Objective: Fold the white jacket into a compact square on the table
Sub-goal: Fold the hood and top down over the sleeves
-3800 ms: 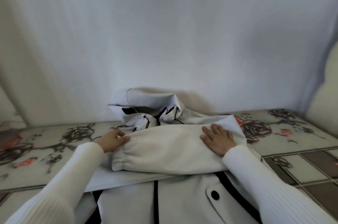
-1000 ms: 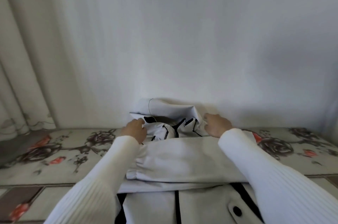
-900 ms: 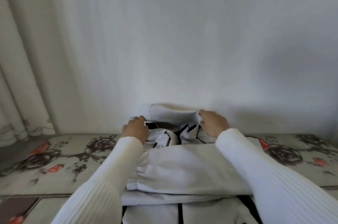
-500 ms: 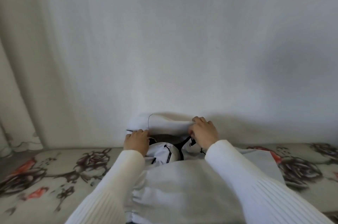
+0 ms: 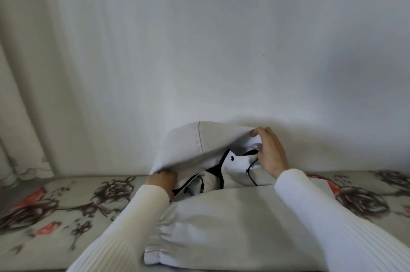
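The white jacket [image 5: 226,225] with black trim lies on the table, its sleeves folded across the body. Its hood [image 5: 195,145] stands raised against the back wall, showing the collar, a black snap and drawcords beneath. My left hand [image 5: 163,182] grips the hood's lower left edge. My right hand [image 5: 269,153] holds the hood's upper right edge, fingers curled over the fabric. Both arms wear white ribbed sleeves.
The table wears a floral cloth [image 5: 66,203] with dark and red roses. A plain white wall [image 5: 221,50] rises directly behind the hood. A pale curtain [image 5: 22,116] hangs at the left.
Both hands left the folded sleeves and reached to the hood. They took hold of its edges and lifted it, opening it wider than half a second ago.
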A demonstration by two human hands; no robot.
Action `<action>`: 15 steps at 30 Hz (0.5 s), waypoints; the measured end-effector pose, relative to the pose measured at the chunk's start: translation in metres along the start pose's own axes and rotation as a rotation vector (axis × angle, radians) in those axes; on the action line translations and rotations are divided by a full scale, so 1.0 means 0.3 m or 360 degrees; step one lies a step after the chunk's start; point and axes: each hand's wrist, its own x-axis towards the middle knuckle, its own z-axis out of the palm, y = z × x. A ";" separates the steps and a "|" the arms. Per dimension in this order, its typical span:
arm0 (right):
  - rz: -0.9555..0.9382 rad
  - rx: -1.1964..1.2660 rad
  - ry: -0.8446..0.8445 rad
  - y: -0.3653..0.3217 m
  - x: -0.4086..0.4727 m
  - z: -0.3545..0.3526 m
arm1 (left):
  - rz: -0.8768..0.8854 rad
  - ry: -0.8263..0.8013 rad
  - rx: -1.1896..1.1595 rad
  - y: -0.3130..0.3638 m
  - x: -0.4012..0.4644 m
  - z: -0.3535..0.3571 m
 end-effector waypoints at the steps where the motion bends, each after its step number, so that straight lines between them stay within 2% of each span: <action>1: -0.0007 0.0073 0.0039 0.002 0.005 -0.018 | 0.0004 -0.0018 0.0005 0.003 -0.009 -0.005; 4: 0.0045 0.0325 0.0079 0.001 0.014 -0.065 | -0.0004 0.0042 -0.0056 0.018 -0.036 -0.030; 8: 0.0207 0.0460 0.0064 0.012 0.030 -0.110 | -0.0349 0.0851 -0.0309 -0.032 -0.065 -0.070; 9: 0.0224 0.0461 0.0046 0.014 0.033 -0.118 | -0.0466 0.0926 -0.0375 -0.056 -0.062 -0.065; 11: 0.0240 0.0462 0.0003 0.009 0.033 -0.128 | -0.0584 0.0772 -0.0581 -0.100 -0.055 -0.048; 13: 0.0215 0.0455 -0.0044 0.003 0.026 -0.136 | -0.0496 0.0519 -0.0820 -0.106 -0.044 -0.040; 15: 0.0204 0.0484 -0.0062 -0.001 0.021 -0.142 | -0.0381 0.0425 -0.0842 -0.089 -0.028 -0.035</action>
